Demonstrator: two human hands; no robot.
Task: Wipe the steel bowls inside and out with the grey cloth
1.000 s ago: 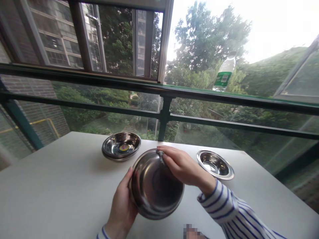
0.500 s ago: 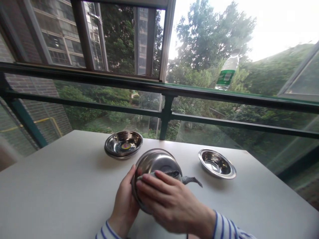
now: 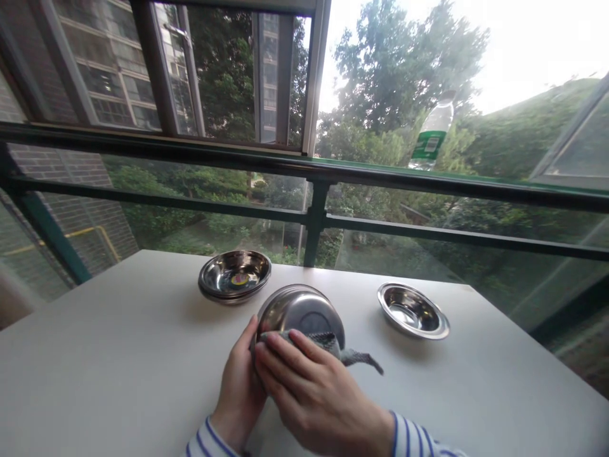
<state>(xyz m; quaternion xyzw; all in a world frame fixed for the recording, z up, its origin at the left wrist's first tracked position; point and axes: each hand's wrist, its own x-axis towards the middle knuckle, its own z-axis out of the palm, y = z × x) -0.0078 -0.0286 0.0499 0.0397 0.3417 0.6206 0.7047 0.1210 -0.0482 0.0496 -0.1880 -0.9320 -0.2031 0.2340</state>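
A shiny steel bowl [image 3: 304, 308] is tilted up above the front middle of the table, its outer bottom facing me. My left hand [image 3: 240, 381] grips its left rim, with the thumb along the edge. Against the bowl's outer side, my right hand [image 3: 316, 387] presses a grey cloth [image 3: 328, 341] under its fingers. A loose end of the cloth hangs out to the right, past the bowl. The bowl's lower part is hidden behind my right hand.
A stack of steel bowls [image 3: 235, 276], the top one with a yellow sticker inside, stands back left on the white table [image 3: 118, 355]. Back right sits another steel bowl [image 3: 413, 311]. Behind the table runs a dark railing [image 3: 228, 158] with a plastic bottle [image 3: 431, 136] on it.
My right hand has slid slightly down and left over the bowl with the cloth, showing more of the bowl's bottom. My left hand keeps its hold on the rim.
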